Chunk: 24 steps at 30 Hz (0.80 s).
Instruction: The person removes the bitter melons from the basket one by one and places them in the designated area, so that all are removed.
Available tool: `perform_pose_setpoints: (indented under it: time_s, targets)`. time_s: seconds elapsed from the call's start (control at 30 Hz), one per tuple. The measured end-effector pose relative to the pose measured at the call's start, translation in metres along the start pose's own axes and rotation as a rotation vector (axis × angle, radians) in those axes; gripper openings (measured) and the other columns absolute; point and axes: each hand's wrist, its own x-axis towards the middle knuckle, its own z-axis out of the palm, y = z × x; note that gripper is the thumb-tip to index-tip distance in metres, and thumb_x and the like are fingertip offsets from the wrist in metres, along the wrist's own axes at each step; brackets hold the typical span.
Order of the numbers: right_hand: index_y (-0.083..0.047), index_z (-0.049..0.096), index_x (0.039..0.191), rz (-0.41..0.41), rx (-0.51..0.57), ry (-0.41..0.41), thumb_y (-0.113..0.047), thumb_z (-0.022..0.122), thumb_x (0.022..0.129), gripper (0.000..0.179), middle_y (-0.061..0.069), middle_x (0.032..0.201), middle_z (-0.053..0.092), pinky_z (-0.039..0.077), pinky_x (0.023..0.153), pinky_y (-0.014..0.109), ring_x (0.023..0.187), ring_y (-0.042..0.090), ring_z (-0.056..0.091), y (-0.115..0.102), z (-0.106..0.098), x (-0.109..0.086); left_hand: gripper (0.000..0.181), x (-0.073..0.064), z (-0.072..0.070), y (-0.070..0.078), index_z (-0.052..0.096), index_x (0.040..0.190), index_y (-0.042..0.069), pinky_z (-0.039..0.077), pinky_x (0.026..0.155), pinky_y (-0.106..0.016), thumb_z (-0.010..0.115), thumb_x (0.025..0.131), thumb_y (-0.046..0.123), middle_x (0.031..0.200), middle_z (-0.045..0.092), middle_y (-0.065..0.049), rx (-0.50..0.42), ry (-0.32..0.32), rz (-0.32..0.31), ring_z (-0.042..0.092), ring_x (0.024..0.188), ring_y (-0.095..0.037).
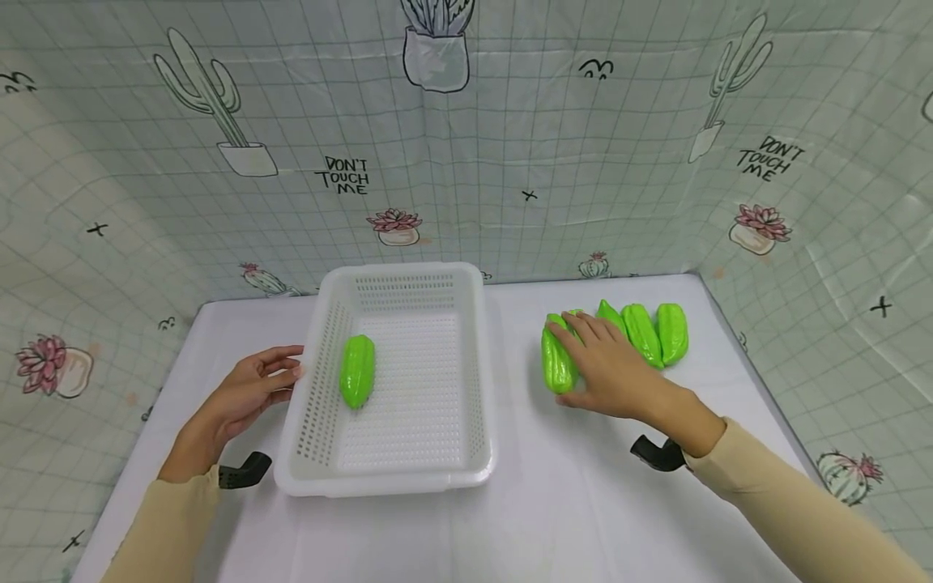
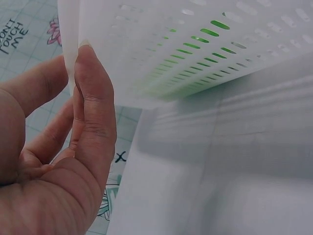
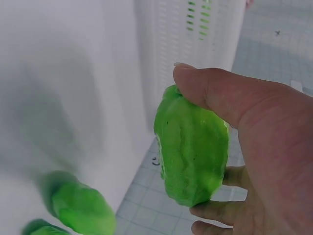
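My left hand is at the left rim of a white perforated plastic basket. In the left wrist view its thumb lies in front of the rim, while the index fingertip disappears behind it. Inside the basket, on the left, lies a bright green ridged fruit. To the right, my right hand grips another glossy green ridged fruit. The right wrist view shows the thumb across one end of this fruit and fingertips at the other end.
Several more green fruits lie behind and to the right of my right hand, one partly covered by it. A white cloth covers the table. Patterned fabric encloses the back and both sides.
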Motion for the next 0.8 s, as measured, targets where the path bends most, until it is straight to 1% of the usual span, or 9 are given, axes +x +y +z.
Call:
perform_pose_setpoints:
  time_s: [0.17,0.37,0.47,0.7,0.8]
  targets:
    - [0.002,0.04,0.157,-0.01,0.011,0.006,-0.042,0.094,0.078,0.104,0.03,0.157,0.044,0.035,0.118,0.068,0.145,0.052,0.041,-0.001,0.01,-0.017,0.065,0.0,0.0,0.0,0.03,0.159,-0.011,0.061,0.084,-0.023,0.063,0.108,0.011,0.116,0.061,0.005,-0.003,0.003,-0.003,0.07,0.097,-0.005]
    - [0.001,0.043,0.155,-0.027,0.0,0.019,-0.041,0.095,0.077,0.103,0.029,0.154,0.047,0.039,0.114,0.068,0.141,0.052,0.046,-0.002,0.02,-0.034,0.065,0.0,0.0,0.0,0.03,0.159,-0.011,0.061,0.085,-0.023,0.063,0.108,0.01,0.115,0.061,0.005,-0.004,0.003,-0.001,0.07,0.096,-0.005]
    - [0.001,0.043,0.155,-0.035,0.015,0.024,-0.04,0.094,0.077,0.102,0.029,0.154,0.047,0.04,0.113,0.069,0.141,0.051,0.047,-0.003,0.025,-0.042,0.064,0.0,0.001,0.0,0.03,0.159,-0.011,0.061,0.085,-0.023,0.062,0.108,0.01,0.115,0.061,0.005,-0.003,0.004,0.0,0.07,0.096,-0.005]
    - [-0.003,0.042,0.156,-0.056,0.031,0.034,-0.039,0.095,0.076,0.102,0.026,0.156,0.046,0.039,0.114,0.069,0.142,0.051,0.045,-0.001,0.034,-0.055,0.064,0.0,0.001,0.0,0.03,0.16,-0.011,0.061,0.085,-0.023,0.062,0.108,0.01,0.117,0.06,0.003,0.007,0.006,0.002,0.07,0.097,-0.004]
    - [-0.004,0.042,0.155,-0.063,0.032,0.041,-0.04,0.096,0.074,0.104,0.026,0.156,0.046,0.038,0.114,0.068,0.142,0.051,0.045,0.001,0.038,-0.06,0.064,0.0,0.001,0.0,0.03,0.16,-0.011,0.061,0.085,-0.024,0.062,0.108,0.01,0.117,0.059,0.003,0.006,0.005,0.002,0.07,0.097,-0.004]
